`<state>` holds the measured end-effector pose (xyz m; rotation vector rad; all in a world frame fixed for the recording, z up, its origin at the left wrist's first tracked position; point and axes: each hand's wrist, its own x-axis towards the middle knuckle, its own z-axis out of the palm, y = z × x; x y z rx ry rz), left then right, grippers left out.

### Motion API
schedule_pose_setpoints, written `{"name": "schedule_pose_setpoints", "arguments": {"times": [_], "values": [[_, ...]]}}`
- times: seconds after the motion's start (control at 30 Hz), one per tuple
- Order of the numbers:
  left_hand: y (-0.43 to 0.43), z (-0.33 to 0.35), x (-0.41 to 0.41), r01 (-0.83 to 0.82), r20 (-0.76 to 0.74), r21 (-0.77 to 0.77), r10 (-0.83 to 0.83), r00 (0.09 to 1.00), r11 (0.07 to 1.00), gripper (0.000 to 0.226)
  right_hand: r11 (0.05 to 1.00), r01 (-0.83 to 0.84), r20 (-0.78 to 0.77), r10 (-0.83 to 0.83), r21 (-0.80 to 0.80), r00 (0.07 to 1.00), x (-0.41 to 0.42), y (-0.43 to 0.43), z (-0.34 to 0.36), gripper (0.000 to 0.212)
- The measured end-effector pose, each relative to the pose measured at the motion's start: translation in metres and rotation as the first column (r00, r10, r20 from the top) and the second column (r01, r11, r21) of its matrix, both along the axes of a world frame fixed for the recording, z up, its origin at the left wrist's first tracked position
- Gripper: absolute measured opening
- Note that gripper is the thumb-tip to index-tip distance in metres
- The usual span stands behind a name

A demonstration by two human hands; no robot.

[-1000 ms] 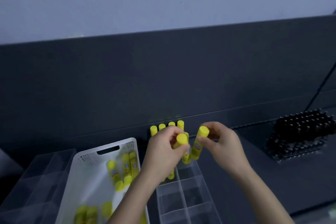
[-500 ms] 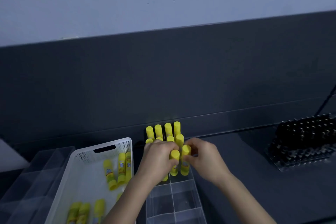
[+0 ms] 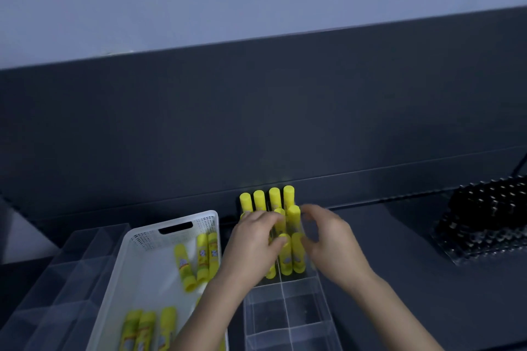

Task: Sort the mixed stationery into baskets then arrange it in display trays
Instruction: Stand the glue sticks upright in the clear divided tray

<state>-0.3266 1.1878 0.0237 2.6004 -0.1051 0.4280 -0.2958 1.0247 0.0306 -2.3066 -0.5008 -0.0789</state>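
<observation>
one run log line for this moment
step: standing sticks in clear tray | left hand: pinches glue stick | right hand: blurred, grip unclear | white basket: sticks inside

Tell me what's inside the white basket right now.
The white basket holds yellow glue sticks lying flat: three by its far right wall, three at the near edge. The left forearm covers its near right corner, so anything there is hidden.

Left hand (image 3: 253, 239) apparently pinches a glue stick (image 3: 285, 259) in the clear tray (image 3: 288, 322)

No legible text; labels on the yellow glue sticks (image 3: 202, 258) too blurred.
</observation>
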Motion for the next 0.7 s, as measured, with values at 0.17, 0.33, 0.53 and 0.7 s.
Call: {"name": "schedule_pose_setpoints", "arguments": {"times": [0.17,0.33,0.53,0.7], "values": [[0.034,0.011,-0.019,-0.119,0.047,-0.122,0.125,0.991,0.985,0.027,0.995,0.003,0.063,-0.010,0.102,0.998,-0.014,0.035,0.015,0.037],[0.086,-0.005,-0.037,-0.332,-0.090,-0.174,0.321,0.943,0.927,0.023,0.990,-0.097,0.019,0.095,0.105,0.995,-0.031,0.082,0.008,0.026],[0.126,-0.042,-0.034,-0.537,-0.467,-0.076,0.446,0.764,0.840,0.050,0.985,-0.103,-0.003,0.104,0.138,0.995,-0.038,0.122,-0.002,0.027],[0.123,-0.058,-0.016,-0.574,-0.559,0.010,0.481,0.676,0.818,0.064,0.989,-0.112,-0.102,0.122,0.100,0.987,-0.038,0.139,-0.007,0.029]]}}
